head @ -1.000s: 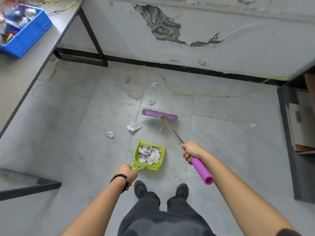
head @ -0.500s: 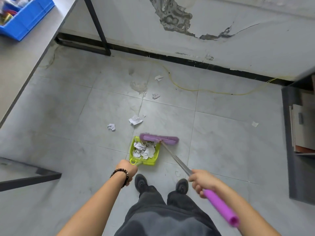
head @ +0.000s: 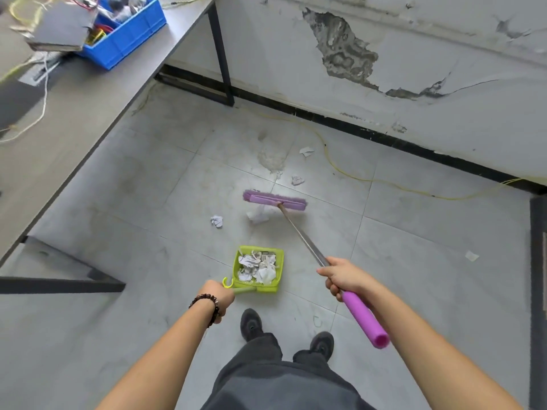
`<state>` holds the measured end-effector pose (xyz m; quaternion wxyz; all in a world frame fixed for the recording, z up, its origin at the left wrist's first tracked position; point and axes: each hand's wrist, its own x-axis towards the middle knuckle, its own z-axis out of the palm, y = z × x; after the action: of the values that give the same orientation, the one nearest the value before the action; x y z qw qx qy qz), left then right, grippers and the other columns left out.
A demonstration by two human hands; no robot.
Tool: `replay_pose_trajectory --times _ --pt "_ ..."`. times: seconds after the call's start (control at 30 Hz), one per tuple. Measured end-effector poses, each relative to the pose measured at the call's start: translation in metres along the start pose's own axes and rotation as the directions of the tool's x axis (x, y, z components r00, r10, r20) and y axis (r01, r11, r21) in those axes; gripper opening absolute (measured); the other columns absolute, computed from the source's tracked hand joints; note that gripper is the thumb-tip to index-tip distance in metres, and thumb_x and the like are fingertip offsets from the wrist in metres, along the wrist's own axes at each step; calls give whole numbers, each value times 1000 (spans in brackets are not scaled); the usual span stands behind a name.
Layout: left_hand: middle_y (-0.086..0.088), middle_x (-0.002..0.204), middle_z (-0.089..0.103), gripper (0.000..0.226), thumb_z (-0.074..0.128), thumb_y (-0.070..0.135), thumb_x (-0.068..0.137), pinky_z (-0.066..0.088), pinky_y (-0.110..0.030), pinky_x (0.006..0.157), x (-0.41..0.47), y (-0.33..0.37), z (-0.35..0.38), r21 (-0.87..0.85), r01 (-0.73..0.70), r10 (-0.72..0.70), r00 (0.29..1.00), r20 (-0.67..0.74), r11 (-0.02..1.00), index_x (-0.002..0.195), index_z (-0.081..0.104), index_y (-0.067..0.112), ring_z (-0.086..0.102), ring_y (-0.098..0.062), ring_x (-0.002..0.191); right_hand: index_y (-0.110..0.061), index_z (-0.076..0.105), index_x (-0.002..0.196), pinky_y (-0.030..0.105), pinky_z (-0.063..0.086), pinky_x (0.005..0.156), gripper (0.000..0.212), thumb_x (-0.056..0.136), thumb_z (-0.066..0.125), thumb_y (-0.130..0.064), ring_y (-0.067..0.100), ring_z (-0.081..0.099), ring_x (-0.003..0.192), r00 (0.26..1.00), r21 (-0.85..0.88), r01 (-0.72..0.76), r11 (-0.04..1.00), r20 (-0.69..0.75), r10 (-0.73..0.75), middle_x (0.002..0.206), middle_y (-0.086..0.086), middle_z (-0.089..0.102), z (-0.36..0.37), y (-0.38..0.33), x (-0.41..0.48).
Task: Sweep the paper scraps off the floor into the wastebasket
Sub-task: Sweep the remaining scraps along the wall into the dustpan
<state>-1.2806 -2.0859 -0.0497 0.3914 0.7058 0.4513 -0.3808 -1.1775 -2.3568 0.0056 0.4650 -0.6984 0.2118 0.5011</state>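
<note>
My right hand [head: 343, 278] grips the purple broom's handle [head: 362, 318]; its purple head [head: 273, 200] rests on the floor ahead, just behind a white paper scrap [head: 257, 216]. My left hand [head: 217, 295] holds the handle of the green dustpan [head: 279, 261], which sits on the floor before my feet, full of crumpled scraps. Loose scraps lie on the tiles: a crumpled ball [head: 216, 221] left of the broom, two pieces [head: 297, 180] [head: 306, 150] beyond it, and one [head: 471, 255] far right. No wastebasket is in view.
A grey table [head: 74, 119] with a blue bin [head: 130, 39] of parts and cables runs along the left; its black leg frame [head: 220, 51] stands near the wall. A yellow cable [head: 370, 180] trails along the floor by the cracked wall. A dark shelf unit edges the right.
The broom head has swung away from the dustpan's mouth out to the far scraps, my right hand moving forward with it. The dustpan stays put in my left hand.
</note>
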Motion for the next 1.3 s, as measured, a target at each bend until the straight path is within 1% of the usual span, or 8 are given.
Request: replay_pose_trajectory --times 0.1,0.2,0.4,0.5,0.63,0.87,1.1,1.3 --pt "-5 60 37 11 45 6 81 25 -21 47 5 -15 -14 -31 29 -29 999 -13 999 72 49 11 30 -18 46 -12 47 110 16 36 33 10 100 45 -9 8 38 34 1000 -12 -2 1000 -9 2 56 4 40 26 -20 44" --pt "-5 60 38 10 46 8 83 26 -20 45 9 -25 -20 -45 43 -43 999 -1 998 75 52 10 30 -18 44 -15 46 114 13 34 32 20 99 36 -7 8 40 32 995 -67 -93 993 -40 90 63 8 42 47 -20 77" --pt "-5 61 37 12 51 10 85 27 -21 46 17 -13 -22 -74 6 -4 1000 17 997 74 47 11 31 -19 50 -11 49 115 25 38 41 39 81 33 -1 19 41 35 980 -378 -199 904 -52 195 58 12 45 66 33 49" --pt "-7 60 39 9 50 6 82 29 -22 47 25 -2 -28 -52 16 -16 1000 11 999 76 44 9 34 -20 50 -18 46 131 17 29 35 41 92 41 -5 13 35 33 963 -308 -247 919 25 267 54 7 39 45 46 9" --pt "-8 59 42 6 46 4 80 30 -20 43 25 2 -28 -42 32 -31 999 11 999 75 45 8 36 -20 47 -27 38 145 11 22 29 54 97 48 -5 4 23 32 935 -34 -341 940 92 342 50 -4 25 -2 27 -17" --pt "-8 62 42 3 47 6 79 30 -20 45 26 -22 -48 -90 55 -57 998 -28 994 77 47 9 37 -21 50 -28 37 144 10 23 30 55 97 50 -4 3 27 29 980 -77 -179 981 77 185 45 -4 31 24 -21 -8" --pt "-6 61 39 12 49 -1 79 28 -19 45 40 -60 -86 -263 112 -133 989 -62 958 77 46 11 34 -18 47 -5 47 131 12 29 34 34 97 49 -6 9 33 31 999 -186 14 982 42 -7 48 3 38 99 -91 59" --pt "-8 56 41 10 49 0 77 31 -22 46 58 -78 -97 -351 153 -180 983 -45 924 74 51 9 36 -20 46 -14 50 114 17 34 37 22 96 39 -8 16 37 40 1000 -310 -14 951 13 19 57 8 42 146 -102 109"
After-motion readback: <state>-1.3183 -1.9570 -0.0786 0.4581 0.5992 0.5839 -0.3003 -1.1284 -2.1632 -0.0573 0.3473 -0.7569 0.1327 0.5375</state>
